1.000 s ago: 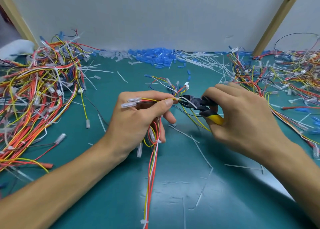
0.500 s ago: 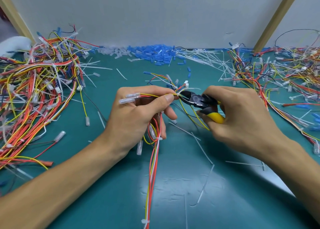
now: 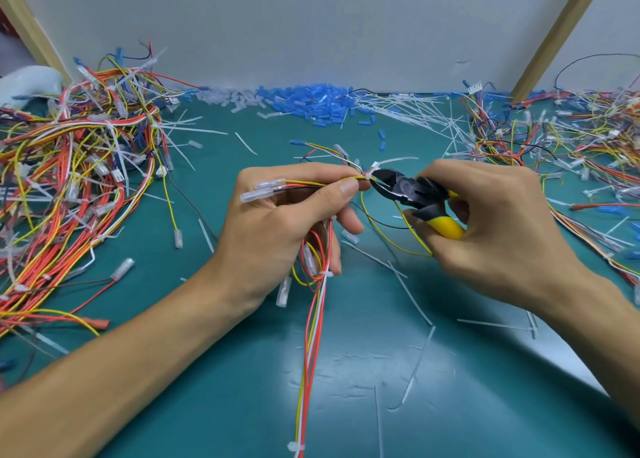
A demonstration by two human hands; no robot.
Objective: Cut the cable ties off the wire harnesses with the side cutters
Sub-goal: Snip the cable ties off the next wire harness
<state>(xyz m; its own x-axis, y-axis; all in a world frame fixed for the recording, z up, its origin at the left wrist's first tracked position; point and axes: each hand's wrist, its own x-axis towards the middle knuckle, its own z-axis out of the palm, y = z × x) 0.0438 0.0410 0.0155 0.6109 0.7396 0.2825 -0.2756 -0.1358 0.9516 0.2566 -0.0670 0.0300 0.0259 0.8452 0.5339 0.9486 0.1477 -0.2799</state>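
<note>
Teal table [image 3: 485, 405], open stretch below side cutters [image 3: 403, 189], wire heaps [image 3: 69, 180] either side; left grip [image 3: 277, 229] pinching harness [image 3: 317, 319]; right grip [image 3: 502, 229] wrapped round cutters, blades at cable tie [image 3: 372, 172].

One wide-angle head view looks forward and down, close over the teal mat [image 3: 485, 405]. The left hand [image 3: 277, 222] and right hand [image 3: 502, 222] are mid-frame, with a white wall [image 3: 311, 25] beyond the fingertips.
</note>
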